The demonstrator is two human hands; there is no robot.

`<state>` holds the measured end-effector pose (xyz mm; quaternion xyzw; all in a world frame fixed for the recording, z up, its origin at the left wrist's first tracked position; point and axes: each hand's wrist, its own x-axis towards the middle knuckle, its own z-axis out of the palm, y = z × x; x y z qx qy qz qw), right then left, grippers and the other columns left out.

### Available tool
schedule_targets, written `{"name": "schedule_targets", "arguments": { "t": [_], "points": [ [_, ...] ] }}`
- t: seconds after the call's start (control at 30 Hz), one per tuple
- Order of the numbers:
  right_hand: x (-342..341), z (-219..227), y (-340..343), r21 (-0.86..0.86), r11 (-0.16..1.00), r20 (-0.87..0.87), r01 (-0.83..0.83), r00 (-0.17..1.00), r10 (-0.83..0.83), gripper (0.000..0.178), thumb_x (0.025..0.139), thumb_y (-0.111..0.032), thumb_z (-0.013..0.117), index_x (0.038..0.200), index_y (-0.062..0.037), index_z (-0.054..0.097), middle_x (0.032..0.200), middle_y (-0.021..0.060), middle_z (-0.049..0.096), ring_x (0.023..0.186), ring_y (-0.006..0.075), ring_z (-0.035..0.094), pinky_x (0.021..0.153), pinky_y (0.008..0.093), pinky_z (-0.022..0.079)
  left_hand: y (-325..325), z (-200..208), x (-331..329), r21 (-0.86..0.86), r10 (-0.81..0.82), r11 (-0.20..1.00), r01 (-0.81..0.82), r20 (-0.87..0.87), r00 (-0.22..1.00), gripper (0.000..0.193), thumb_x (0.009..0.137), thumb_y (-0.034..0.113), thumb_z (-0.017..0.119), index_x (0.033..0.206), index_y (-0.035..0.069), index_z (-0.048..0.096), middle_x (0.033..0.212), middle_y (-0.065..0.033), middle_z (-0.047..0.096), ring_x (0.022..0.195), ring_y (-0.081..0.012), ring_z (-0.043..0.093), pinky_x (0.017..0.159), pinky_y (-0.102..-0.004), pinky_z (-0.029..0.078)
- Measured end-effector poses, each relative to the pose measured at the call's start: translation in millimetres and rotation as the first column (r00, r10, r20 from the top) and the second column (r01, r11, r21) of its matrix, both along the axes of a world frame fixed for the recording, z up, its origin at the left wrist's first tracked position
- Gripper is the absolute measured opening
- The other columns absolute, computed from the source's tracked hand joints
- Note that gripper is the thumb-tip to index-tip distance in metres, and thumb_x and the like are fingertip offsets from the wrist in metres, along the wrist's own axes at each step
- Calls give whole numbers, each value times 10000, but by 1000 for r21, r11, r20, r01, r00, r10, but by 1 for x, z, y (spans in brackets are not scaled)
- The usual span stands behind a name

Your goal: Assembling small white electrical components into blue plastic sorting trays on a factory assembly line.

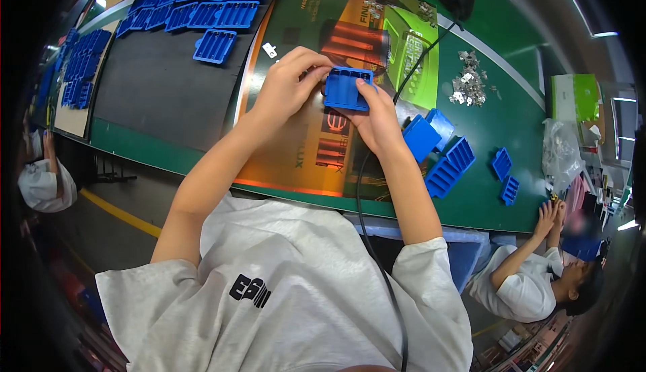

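- Currently, the blue box [346, 98] is held above the printed sheet [282, 150], away from the near edge of the bench [515, 126], with its compartments facing up.
- The right hand [377, 111] is closed on the box: thumb on the right-hand wall, fingers curled beneath. This grip should be firm enough to resist sideways pressure without bending the thin walls.
- The left hand [294, 79] has its fingertips drawn together at the box's left end; whether a metal piece is pinched between them cannot be told.
- The step appears to be fitting small metal parts into the box ends. Pressure should go straight along the slot; a tilted part would probably jam or bend.
- Metal pieces [469, 84] lie heaped toward the far edge, on the right; parts are best picked singly and checked for bends.
- The cable [418, 61] runs beside the right hand and should be clear of the wrist.
- Filled positions are best checked before placing the box near the rows of boxes [198, 12] along the black board's [168, 92] far edge.
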<state>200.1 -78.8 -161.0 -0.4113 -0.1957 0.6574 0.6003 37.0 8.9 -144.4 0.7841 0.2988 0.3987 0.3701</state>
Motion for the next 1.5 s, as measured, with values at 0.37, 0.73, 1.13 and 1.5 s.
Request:
{"name": "schedule_targets", "arguments": {
  "t": [0.37,0.73,1.13,1.5],
  "points": [
    [1,1,-1,9,1000,7,-1,1000,1,393,975,-238,448,1214,72,484,1122,193,604,1028,279,620,909,420,508,1,-3,0,53,-17,998,19,-38,999,125,851,-44,604,961,-13,652,888,-97,626,788,-178,638,672,-261,511],
    [0,2,-1,13,1000,23,-28,999,28,388,972,-236,473,1220,62,473,1128,184,600,1028,270,621,916,418,506,0,-3,5,55,34,998,-35,20,999,114,829,9,641,936,15,678,850,-100,633,743,-226,629,646,-303,501],
    [-3,3,-3,15,1000,-46,10,999,-10,309,952,-218,527,1157,13,518,1064,121,618,982,205,623,881,389,526,-3,-11,6,75,53,996,-55,23,998,127,836,22,638,955,18,683,865,-94,646,764,-226,654,658,-294,524],
    [-5,6,-4,-16,999,58,-48,997,49,354,944,-195,530,1212,28,468,1112,144,591,993,253,620,858,418,541,-3,-3,5,125,28,992,-23,-37,999,96,827,34,638,922,31,649,916,-90,632,822,-253,632,679,-329,510]
  ]
}}
